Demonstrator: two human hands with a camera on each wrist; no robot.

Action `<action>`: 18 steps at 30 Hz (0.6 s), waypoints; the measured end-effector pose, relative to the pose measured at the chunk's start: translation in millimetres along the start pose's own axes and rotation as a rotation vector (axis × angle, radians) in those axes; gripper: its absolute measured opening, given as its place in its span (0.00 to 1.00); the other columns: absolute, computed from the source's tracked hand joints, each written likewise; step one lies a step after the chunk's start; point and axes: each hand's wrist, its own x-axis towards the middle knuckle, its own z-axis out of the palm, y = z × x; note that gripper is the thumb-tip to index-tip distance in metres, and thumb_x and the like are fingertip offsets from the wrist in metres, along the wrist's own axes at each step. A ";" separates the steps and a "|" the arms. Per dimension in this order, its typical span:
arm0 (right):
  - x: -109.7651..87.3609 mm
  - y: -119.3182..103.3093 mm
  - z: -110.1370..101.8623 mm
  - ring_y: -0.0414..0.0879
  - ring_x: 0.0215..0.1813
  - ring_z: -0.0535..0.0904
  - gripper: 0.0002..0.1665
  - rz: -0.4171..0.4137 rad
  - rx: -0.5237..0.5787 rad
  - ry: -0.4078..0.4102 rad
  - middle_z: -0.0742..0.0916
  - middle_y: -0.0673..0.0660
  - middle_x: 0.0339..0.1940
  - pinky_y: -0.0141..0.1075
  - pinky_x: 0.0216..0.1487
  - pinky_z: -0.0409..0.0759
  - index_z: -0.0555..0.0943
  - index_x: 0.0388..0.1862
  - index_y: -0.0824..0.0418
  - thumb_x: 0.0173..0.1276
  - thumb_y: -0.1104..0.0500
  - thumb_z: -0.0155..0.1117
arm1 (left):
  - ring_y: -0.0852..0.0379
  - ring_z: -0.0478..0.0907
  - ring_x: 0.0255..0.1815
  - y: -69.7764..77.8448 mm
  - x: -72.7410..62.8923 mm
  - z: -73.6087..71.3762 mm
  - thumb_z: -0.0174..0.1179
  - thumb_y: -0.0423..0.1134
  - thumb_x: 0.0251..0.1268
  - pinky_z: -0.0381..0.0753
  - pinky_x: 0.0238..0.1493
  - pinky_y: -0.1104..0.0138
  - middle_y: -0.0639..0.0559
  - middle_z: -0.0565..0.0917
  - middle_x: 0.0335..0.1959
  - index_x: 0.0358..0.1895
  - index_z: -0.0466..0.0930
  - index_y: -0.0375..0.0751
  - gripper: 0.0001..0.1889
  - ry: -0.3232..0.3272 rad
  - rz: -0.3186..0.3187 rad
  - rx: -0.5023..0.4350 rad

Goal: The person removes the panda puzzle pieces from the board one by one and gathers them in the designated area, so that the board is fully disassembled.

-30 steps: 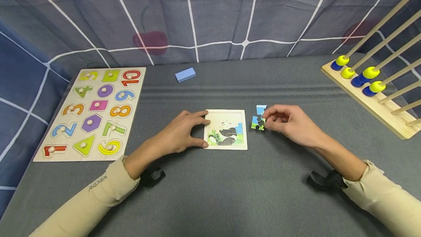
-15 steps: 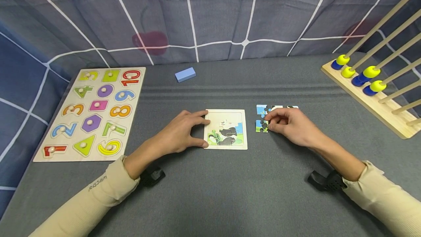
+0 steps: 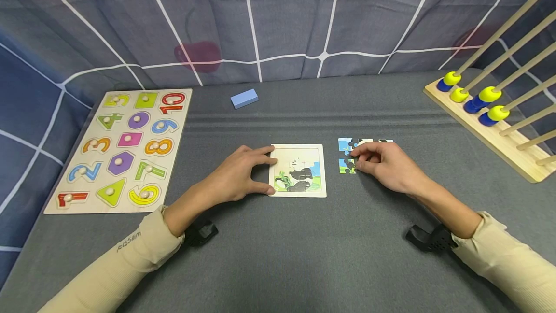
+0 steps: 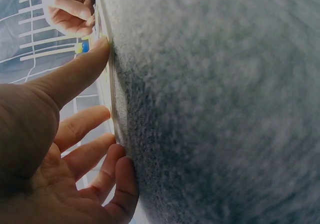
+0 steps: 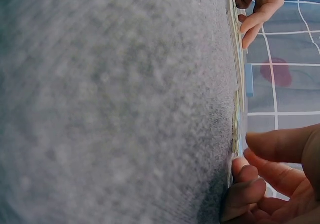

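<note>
My left hand (image 3: 241, 173) rests at the left side of a small panda jigsaw board (image 3: 320, 149) in the head view. Its thumb touches the lower left corner, and fairly straight fingers press near the upper left one. Some picture pieces sit in the tray, with bare wood at its upper left. To the board's right, my right hand (image 3: 382, 161) pinches the edge of a green and blue puzzle piece (image 3: 344, 167). A sky-blue piece (image 3: 344, 144) lies just beyond it. Other loose puzzle pieces (image 3: 385, 140) show past my knuckles, partly hidden by the hand.
A number and shape peg board (image 3: 182, 120) lies at the left. Behind the jigsaw is a blue block (image 3: 244, 98). A wooden peg stand (image 3: 478, 127) with yellow and blue beads stands at the right. A checked cloth (image 3: 295, 18) hangs behind the table.
My right hand has shifted slightly right with the green and blue piece, uncovering more loose pieces behind it. The left hand and jigsaw board have stayed put.
</note>
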 end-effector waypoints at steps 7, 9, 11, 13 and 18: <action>0.2 0.0 2.5 0.43 0.28 0.71 0.17 -0.042 -0.089 0.000 0.81 0.54 0.34 0.34 0.32 0.69 0.85 0.47 0.66 0.59 0.64 0.74 | 0.45 0.69 0.59 0.1 -0.4 -0.5 0.76 0.46 0.52 0.68 0.60 0.50 0.46 0.66 0.74 0.63 0.79 0.40 0.33 -0.004 -0.002 0.000; 0.5 0.0 3.2 0.43 0.29 0.71 0.16 -0.061 -0.120 0.001 0.81 0.54 0.34 0.34 0.32 0.69 0.86 0.46 0.66 0.58 0.64 0.75 | 0.45 0.69 0.60 0.0 -0.6 -0.5 0.76 0.46 0.52 0.68 0.60 0.50 0.47 0.66 0.74 0.63 0.79 0.40 0.33 -0.004 -0.003 0.000; 0.7 0.1 3.6 0.43 0.29 0.71 0.16 -0.071 -0.135 0.003 0.81 0.53 0.33 0.35 0.33 0.69 0.86 0.45 0.66 0.57 0.65 0.75 | 0.45 0.69 0.60 -0.1 -0.7 -0.5 0.76 0.46 0.52 0.68 0.60 0.50 0.47 0.66 0.74 0.63 0.79 0.40 0.33 -0.005 -0.002 0.000; 0.8 -0.1 3.6 0.43 0.29 0.71 0.16 -0.076 -0.140 0.005 0.81 0.53 0.33 0.35 0.33 0.69 0.86 0.45 0.66 0.57 0.65 0.74 | 0.44 0.69 0.60 -0.2 -0.8 -0.6 0.76 0.46 0.52 0.68 0.60 0.50 0.47 0.66 0.74 0.63 0.79 0.40 0.33 -0.005 -0.001 0.000; 0.2 -0.3 3.2 0.42 0.28 0.70 0.15 -0.091 -0.151 0.013 0.81 0.53 0.33 0.35 0.32 0.68 0.86 0.45 0.66 0.57 0.65 0.74 | 0.44 0.69 0.59 -0.1 -0.6 -0.3 0.76 0.46 0.52 0.68 0.60 0.51 0.46 0.66 0.74 0.63 0.79 0.39 0.33 -0.004 0.002 -0.001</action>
